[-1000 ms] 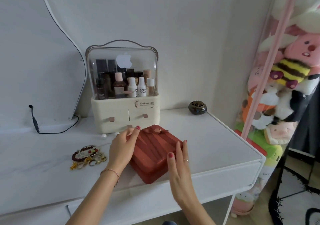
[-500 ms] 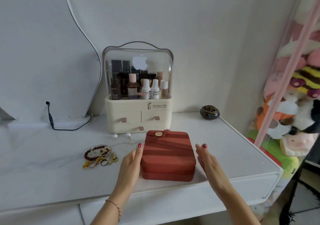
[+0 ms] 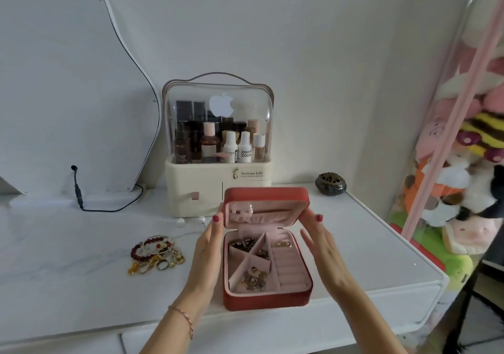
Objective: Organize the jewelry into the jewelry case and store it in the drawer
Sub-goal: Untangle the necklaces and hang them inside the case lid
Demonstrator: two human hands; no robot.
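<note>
The jewelry case (image 3: 267, 266) sits open near the front edge of the tabletop (image 3: 81, 250), its lid (image 3: 266, 207) propped upright at the back so the pink compartments face the person. The left hand (image 3: 207, 252) touches the lid's left edge with straight fingers, and the right hand (image 3: 321, 244) does the same on the right edge; neither grips anything, and they stand apart with the case between them, apparently steadying the lid so it stays raised for loading. Some pieces already lie in the case's left compartments, while its ring rolls on the right look mostly bare. To the left of the case, well apart, a loose heap of jewelry (image 3: 155, 255) waits on the tabletop, presumably next to go in. Behind the case stands a cosmetics organizer (image 3: 218, 146), its lower right drawer front hidden by the lid. What hangs inside the lid is too blurred to tell. No tabletop drawer is clearly visible below the case.
</note>
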